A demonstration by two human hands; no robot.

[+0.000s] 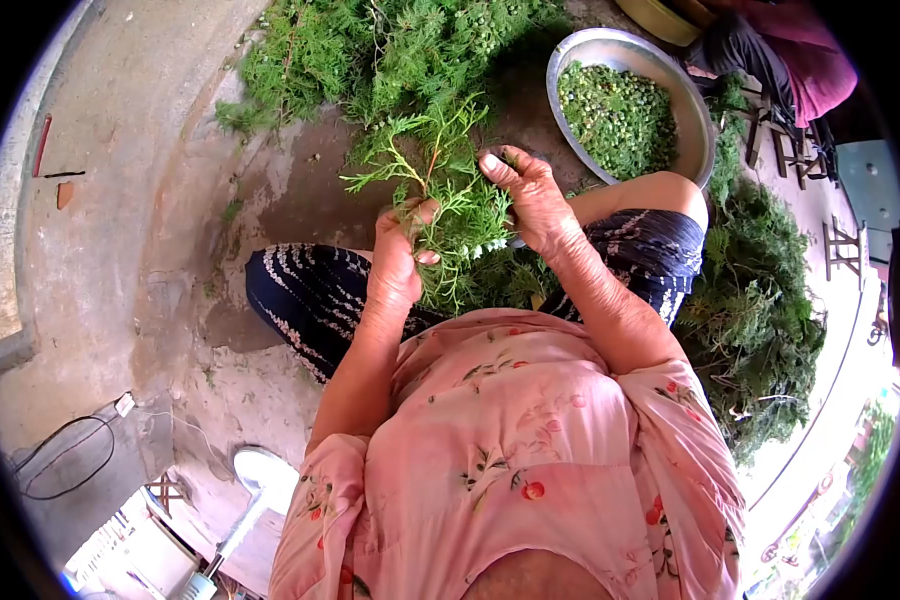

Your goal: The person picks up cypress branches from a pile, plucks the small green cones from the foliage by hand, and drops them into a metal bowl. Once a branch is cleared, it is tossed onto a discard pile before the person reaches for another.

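A leafy evergreen sprig (pixel 460 215) with scale-like leaves and a reddish stem stands upright in front of my body. My left hand (pixel 398 255) is closed around its lower left side, thumb and fingers pressed on the greenery. On the other side, my right hand (pixel 532 197) is closed, thumb against curled fingers, at the sprig's right edge. What sits between those fingers is hidden. Just beyond my right hand, a metal basin (pixel 697 150) holds small round green cones or berries (pixel 620 120) mixed with leaf bits.
A heap of cut evergreen branches (pixel 400 55) lies ahead on the floor, and another pile (pixel 755 310) is at my right. Another person's dark trouser leg (pixel 745 60) is at the upper right. A white fan (pixel 260 470) stands at the lower left, near a black cable (pixel 65 490).
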